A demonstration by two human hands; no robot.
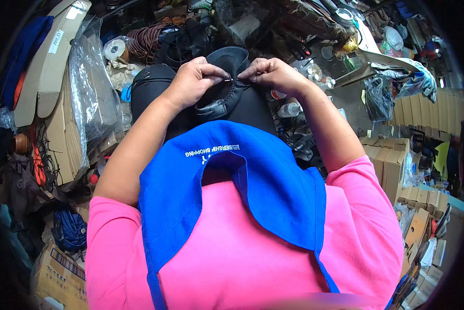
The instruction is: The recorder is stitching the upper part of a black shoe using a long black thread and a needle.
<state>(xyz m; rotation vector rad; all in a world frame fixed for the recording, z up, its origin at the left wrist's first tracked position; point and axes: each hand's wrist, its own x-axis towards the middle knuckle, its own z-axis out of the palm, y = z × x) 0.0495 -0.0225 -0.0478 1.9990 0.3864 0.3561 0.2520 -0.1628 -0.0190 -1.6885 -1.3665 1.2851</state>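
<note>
You are wearing a pink shirt (206,248) under a blue apron (289,196); both are filling the near view, and the lower edge is cutting off the shirt. Beyond the apron, a black stitched piece (227,92), shoe-like and hollow, is resting over your dark-clad legs (152,93). Your left hand (190,81) is pinching it, thumb and forefinger closed. Your right hand (276,73) is pinching from the other side, fingertips nearly meeting the left's. A small pale sliver is showing between them; whether either hand is also gripping something fine, you cannot tell.

Containers: lower left, a printed cardboard carton (67,276) is sitting with its contents hidden. A blue bag (69,230) is slumping above it, its inside not showing. On the right, brown cartons (389,163) are standing close together, insides unseen. Near your right forearm, a clear bottle (290,109) is lying, contents too small to make out. On the left, a large clear plastic bag (90,88) is leaning by cardboard sheets (61,134); glare is obscuring its inside.

Farther off, a white spool (115,49) is lying beside coiled brown cord (145,42). Your fingers are covering part of the piece's edge; the dark lens rim is swallowing the corners.
</note>
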